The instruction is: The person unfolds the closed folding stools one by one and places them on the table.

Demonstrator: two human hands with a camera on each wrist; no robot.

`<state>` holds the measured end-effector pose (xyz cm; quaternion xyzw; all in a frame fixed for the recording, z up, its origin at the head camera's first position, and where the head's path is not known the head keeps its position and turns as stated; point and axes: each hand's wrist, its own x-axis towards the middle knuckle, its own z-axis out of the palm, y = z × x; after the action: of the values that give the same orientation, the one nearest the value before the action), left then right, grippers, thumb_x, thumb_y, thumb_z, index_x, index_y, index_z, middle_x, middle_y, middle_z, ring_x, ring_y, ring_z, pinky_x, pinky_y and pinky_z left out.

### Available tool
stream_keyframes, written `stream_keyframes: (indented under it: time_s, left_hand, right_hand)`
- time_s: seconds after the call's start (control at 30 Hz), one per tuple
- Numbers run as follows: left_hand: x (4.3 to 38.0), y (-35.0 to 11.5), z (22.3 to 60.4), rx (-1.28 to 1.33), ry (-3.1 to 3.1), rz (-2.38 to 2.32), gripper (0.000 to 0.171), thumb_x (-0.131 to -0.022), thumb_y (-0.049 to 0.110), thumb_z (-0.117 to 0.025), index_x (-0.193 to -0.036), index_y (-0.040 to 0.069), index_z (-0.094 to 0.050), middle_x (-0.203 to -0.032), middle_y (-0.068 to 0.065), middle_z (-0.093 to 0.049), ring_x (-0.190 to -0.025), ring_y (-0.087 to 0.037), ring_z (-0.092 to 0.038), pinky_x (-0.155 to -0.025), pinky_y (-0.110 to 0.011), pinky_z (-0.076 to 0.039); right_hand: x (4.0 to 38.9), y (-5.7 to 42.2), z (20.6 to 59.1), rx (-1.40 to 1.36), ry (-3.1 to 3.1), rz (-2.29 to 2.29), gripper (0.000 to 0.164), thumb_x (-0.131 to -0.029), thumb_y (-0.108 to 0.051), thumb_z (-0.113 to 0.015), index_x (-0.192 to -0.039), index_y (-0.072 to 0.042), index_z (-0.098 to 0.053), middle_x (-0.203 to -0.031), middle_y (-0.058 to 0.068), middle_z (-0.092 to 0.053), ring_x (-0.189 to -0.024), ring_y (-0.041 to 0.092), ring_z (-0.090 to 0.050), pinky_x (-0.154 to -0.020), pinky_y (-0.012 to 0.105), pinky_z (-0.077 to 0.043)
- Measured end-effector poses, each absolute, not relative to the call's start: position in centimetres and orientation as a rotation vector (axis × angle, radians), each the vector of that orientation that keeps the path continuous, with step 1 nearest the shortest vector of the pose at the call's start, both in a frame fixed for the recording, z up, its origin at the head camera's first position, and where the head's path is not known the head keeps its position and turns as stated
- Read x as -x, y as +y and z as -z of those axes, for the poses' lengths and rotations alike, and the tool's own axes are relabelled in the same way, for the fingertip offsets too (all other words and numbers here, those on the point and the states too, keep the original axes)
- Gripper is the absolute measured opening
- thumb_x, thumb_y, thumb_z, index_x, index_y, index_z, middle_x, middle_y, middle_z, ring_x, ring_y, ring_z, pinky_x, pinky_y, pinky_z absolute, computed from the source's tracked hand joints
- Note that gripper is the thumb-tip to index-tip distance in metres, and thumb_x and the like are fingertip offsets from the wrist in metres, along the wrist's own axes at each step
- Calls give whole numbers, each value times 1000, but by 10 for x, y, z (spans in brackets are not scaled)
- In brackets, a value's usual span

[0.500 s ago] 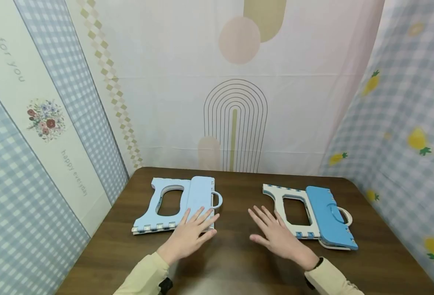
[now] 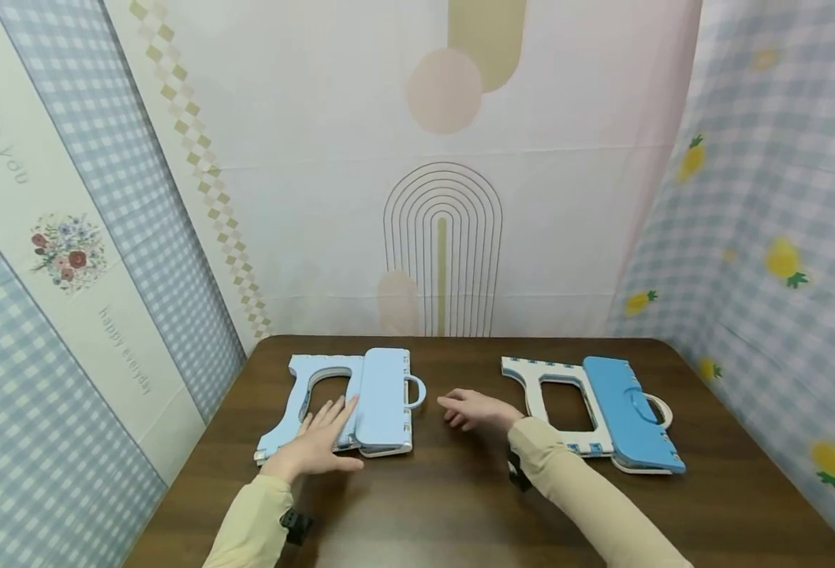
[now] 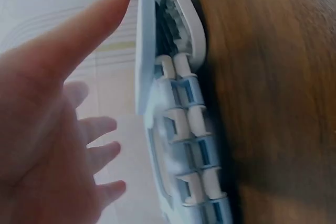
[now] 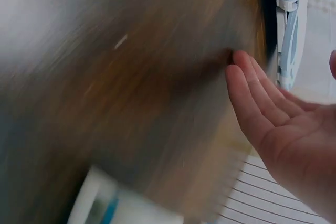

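A light blue folding stool (image 2: 383,402) lies folded flat on the left of the table, its loop handle (image 2: 419,392) pointing right. Over its near part hovers my left hand (image 2: 314,450), fingers spread and holding nothing. In the left wrist view, the stool's hinged side (image 3: 191,129) shows beside the thumb. My right hand (image 2: 477,408) is between the two stools, fingers loosely bent toward the light blue stool's handle and gripping nothing. Behind the right forearm lies a second folded stool (image 2: 619,410), white with a blue panel, its white handle also to the right.
The stools lie on a dark brown wooden table (image 2: 417,521). A patterned cloth (image 2: 303,237) hangs behind the table's back edge, with checked cloths on both sides. Black bands circle both wrists.
My right hand has swung left, away from the blue-and-white stool, toward the light blue stool's handle. The left hand has shifted left over its stool. The head view has tilted slightly.
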<state>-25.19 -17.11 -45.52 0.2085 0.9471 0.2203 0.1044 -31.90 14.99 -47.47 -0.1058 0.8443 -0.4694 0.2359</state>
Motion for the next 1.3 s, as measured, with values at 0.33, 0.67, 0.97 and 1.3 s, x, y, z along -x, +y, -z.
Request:
stream_keyframes:
  time_s: [0.33, 0.67, 0.97, 1.3]
  left_hand:
    - [263, -179, 462, -480, 2763, -730, 99, -78, 34, -80, -153, 3, -24, -151, -26, -38, -138, -46, -36, -110, -61, -32]
    - [272, -181, 478, -359, 2905, -736, 67, -76, 22, -81, -135, 3, -56, -134, -21, -59, -124, -40, -54, -100, -53, -45]
    - [275, -181, 484, -307, 3018, -590, 47, -72, 14, -83, -114, 0, -65, -113, -18, -68, -101, -36, -63, -86, -51, -50]
    - [268, -175, 494, -298, 3167, -547, 48, -71, 16, -84, -114, 2, -68, -113, -16, -70, -100, -39, -64, -85, -53, -51]
  right_hand:
    - [344, 118, 489, 6, 2103, 1594, 53, -104, -30, -42, -138, 11, -36, -112, 28, -67, -92, 25, -70, -86, 37, -58]
    - [350, 104, 510, -17, 2182, 1701, 26, -100, -17, -49, -109, 5, -59, -81, 10, -73, -61, 8, -63, -53, 20, -46]
    - [346, 93, 513, -4, 2181, 1757, 24, -100, -19, -52, -101, 2, -62, -67, -5, -65, -55, 3, -57, -50, 17, -38]
    - [345, 83, 512, -110, 2184, 1858, 13, -97, -10, -56, -86, -2, -57, -60, -1, -61, -50, 4, -56, -46, 15, -41]
